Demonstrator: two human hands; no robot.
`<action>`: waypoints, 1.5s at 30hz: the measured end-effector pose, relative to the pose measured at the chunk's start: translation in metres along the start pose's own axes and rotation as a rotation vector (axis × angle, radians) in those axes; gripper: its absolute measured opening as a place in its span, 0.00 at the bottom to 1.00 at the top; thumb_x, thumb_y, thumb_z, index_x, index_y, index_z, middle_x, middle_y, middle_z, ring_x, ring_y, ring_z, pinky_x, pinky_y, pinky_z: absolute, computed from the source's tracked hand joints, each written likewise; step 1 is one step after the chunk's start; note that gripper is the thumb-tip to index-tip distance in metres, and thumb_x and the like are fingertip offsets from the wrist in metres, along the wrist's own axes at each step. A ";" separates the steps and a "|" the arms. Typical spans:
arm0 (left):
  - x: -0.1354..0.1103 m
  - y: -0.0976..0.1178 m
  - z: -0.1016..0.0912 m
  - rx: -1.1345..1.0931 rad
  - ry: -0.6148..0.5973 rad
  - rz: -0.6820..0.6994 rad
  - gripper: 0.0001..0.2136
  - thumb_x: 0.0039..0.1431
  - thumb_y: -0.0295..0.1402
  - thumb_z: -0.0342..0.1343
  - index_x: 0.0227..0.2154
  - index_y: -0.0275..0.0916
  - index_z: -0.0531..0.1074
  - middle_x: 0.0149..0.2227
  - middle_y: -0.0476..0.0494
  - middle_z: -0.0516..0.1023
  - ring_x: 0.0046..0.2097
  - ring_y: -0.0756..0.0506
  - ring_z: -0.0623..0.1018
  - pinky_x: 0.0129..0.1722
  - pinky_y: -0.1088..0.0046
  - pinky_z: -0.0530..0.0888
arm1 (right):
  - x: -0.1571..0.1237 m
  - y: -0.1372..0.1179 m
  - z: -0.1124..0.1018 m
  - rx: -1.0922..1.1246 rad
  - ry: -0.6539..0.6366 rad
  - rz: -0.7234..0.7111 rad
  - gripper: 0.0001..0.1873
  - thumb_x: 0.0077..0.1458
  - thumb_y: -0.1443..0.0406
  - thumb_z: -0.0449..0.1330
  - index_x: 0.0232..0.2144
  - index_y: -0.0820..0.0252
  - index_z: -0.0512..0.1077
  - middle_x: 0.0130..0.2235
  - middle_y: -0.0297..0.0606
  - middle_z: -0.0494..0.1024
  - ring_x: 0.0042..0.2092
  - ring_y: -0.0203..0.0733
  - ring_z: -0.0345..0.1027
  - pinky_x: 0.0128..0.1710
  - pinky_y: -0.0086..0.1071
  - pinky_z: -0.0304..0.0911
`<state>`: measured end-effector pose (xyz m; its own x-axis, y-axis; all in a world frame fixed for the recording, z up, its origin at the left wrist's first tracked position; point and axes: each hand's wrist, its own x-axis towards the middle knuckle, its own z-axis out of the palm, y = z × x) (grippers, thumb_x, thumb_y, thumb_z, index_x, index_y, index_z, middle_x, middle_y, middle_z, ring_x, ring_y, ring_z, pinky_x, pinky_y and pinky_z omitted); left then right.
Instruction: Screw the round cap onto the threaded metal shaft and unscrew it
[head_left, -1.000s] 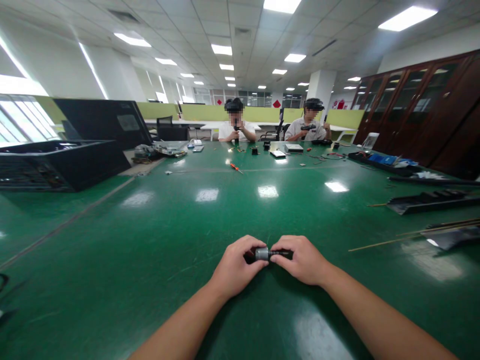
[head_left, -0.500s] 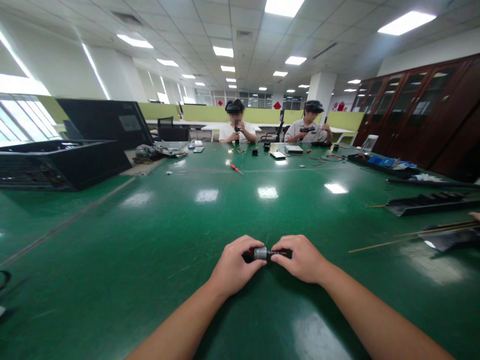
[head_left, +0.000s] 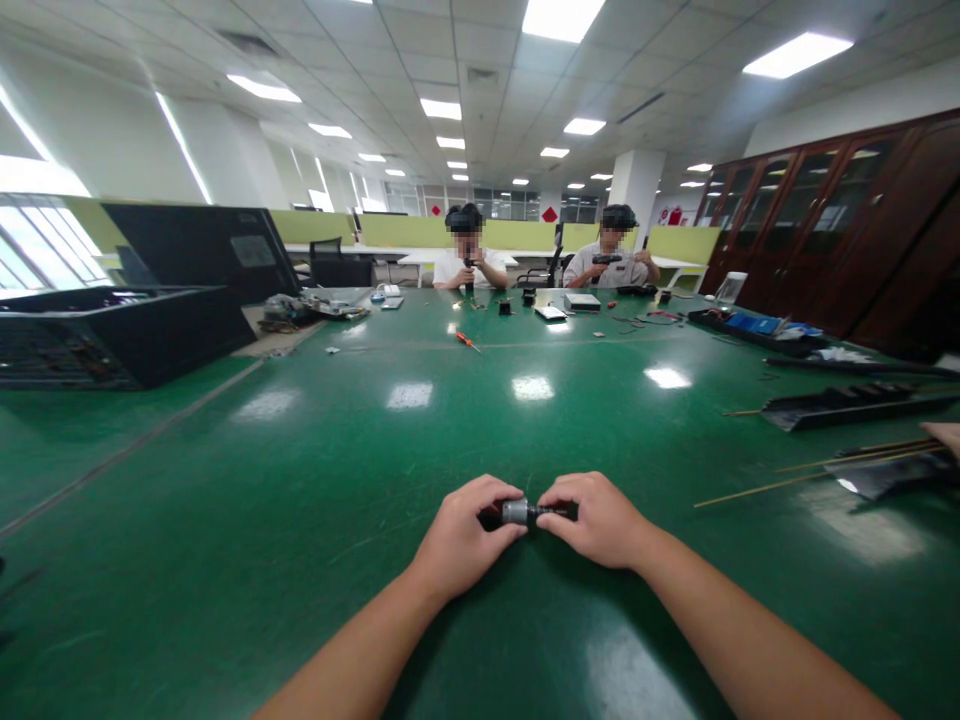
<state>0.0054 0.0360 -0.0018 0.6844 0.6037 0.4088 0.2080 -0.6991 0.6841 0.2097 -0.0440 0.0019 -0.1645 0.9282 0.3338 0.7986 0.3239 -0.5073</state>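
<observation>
Low over the green table, in the near middle of the head view, is a short silver cylinder with dark ends [head_left: 515, 511]. The fingers and thumb of my left hand [head_left: 469, 530] are closed around its left part. From its right side runs a slim dark ribbed piece [head_left: 553, 511], pinched by my right hand [head_left: 596, 518]. The cylinder and the ribbed piece lie in one line, nearly level. Whether they are joined or only touching I cannot tell. My fingers hide part of both pieces.
An orange screwdriver [head_left: 468, 341] lies farther off on the green table [head_left: 315, 470]. At left stands an open black computer case [head_left: 120, 335]. Dark trays [head_left: 847, 405] and thin brass-coloured rods [head_left: 780, 485] lie at right, near another person's hand [head_left: 943, 434]. Two people sit opposite.
The view has shifted slightly, so the surroundings appear a little to the left. Both hands keep the same grip on the cylinder and ribbed piece.
</observation>
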 end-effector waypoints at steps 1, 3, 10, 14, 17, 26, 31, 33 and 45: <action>0.000 0.000 0.000 -0.003 0.001 0.000 0.13 0.50 0.25 0.64 0.40 0.41 0.76 0.38 0.46 0.77 0.40 0.46 0.76 0.40 0.70 0.72 | 0.000 0.000 0.000 0.003 0.001 0.001 0.07 0.56 0.63 0.62 0.35 0.57 0.79 0.32 0.36 0.79 0.33 0.39 0.71 0.35 0.30 0.60; 0.000 0.000 0.000 -0.007 0.006 -0.004 0.12 0.51 0.25 0.64 0.40 0.41 0.76 0.38 0.46 0.77 0.39 0.46 0.76 0.40 0.70 0.72 | 0.000 0.001 0.000 0.009 0.002 0.004 0.07 0.56 0.63 0.62 0.35 0.57 0.79 0.32 0.36 0.79 0.33 0.39 0.71 0.35 0.30 0.60; 0.001 -0.002 0.001 -0.008 0.013 0.002 0.12 0.50 0.27 0.64 0.40 0.41 0.76 0.38 0.45 0.78 0.38 0.46 0.76 0.38 0.71 0.73 | 0.000 0.002 -0.001 0.012 -0.004 0.015 0.07 0.56 0.63 0.62 0.35 0.57 0.79 0.31 0.36 0.79 0.33 0.39 0.71 0.35 0.31 0.61; 0.001 -0.002 0.001 -0.014 0.012 -0.004 0.13 0.50 0.25 0.64 0.40 0.42 0.76 0.38 0.46 0.77 0.39 0.46 0.76 0.39 0.71 0.73 | -0.001 0.003 -0.001 0.019 -0.001 0.013 0.07 0.56 0.63 0.62 0.35 0.58 0.79 0.31 0.36 0.79 0.33 0.39 0.71 0.36 0.31 0.61; 0.001 -0.001 0.000 -0.015 0.008 -0.009 0.13 0.50 0.25 0.65 0.39 0.42 0.76 0.38 0.47 0.77 0.38 0.47 0.76 0.39 0.71 0.72 | -0.001 0.003 -0.001 0.021 0.002 0.007 0.07 0.56 0.64 0.61 0.35 0.58 0.79 0.31 0.36 0.79 0.33 0.39 0.71 0.35 0.31 0.61; 0.002 -0.001 -0.001 -0.016 0.030 -0.010 0.12 0.50 0.26 0.64 0.39 0.41 0.76 0.38 0.46 0.78 0.40 0.46 0.76 0.40 0.70 0.72 | -0.001 0.002 0.000 0.032 0.027 0.018 0.06 0.56 0.64 0.61 0.35 0.58 0.78 0.32 0.36 0.79 0.34 0.39 0.71 0.35 0.32 0.60; 0.003 0.001 -0.002 -0.010 0.042 -0.031 0.12 0.50 0.26 0.65 0.39 0.42 0.77 0.37 0.47 0.78 0.39 0.46 0.76 0.40 0.70 0.72 | 0.000 0.002 0.002 0.055 0.036 0.026 0.05 0.57 0.65 0.61 0.35 0.58 0.77 0.34 0.36 0.79 0.36 0.40 0.71 0.37 0.32 0.61; 0.002 0.001 -0.002 -0.014 0.049 -0.035 0.12 0.50 0.26 0.65 0.39 0.42 0.77 0.37 0.47 0.78 0.39 0.46 0.76 0.40 0.70 0.72 | 0.000 0.002 0.002 0.063 0.036 0.032 0.05 0.57 0.65 0.60 0.36 0.58 0.76 0.34 0.36 0.79 0.36 0.40 0.71 0.37 0.32 0.61; 0.003 -0.004 -0.002 -0.013 0.075 -0.052 0.12 0.50 0.26 0.65 0.39 0.42 0.76 0.36 0.48 0.77 0.38 0.47 0.76 0.37 0.72 0.72 | 0.001 0.001 0.000 0.087 0.042 0.083 0.05 0.58 0.66 0.60 0.36 0.57 0.76 0.34 0.34 0.78 0.36 0.39 0.69 0.36 0.31 0.59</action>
<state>0.0049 0.0416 -0.0021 0.6185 0.6666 0.4161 0.2327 -0.6611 0.7133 0.2102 -0.0431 0.0018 -0.0739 0.9446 0.3198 0.7547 0.2626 -0.6012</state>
